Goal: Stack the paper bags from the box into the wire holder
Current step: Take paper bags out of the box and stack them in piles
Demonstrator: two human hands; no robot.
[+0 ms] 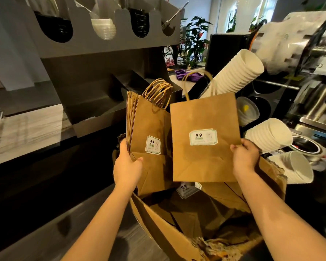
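Note:
My left hand (127, 166) grips an upright bundle of several flat brown paper bags (149, 127) by its lower left edge; their twisted handles fan out on top. To its right, my right hand (245, 157) pinches the right edge of a single brown paper bag (203, 117) with a white "9.9" sticker and holds it upright. Both are held above an open, torn cardboard box (158, 223), where more flat bags (205, 200) lie. No wire holder can be made out.
A grey dispenser shelf (102, 48) with bowls and lids hangs at upper left above a pale counter (26, 129). Tilted stacks of white paper bowls (239, 72) (269, 134) (294, 166) jut out on the right, next to steel machines (312, 110).

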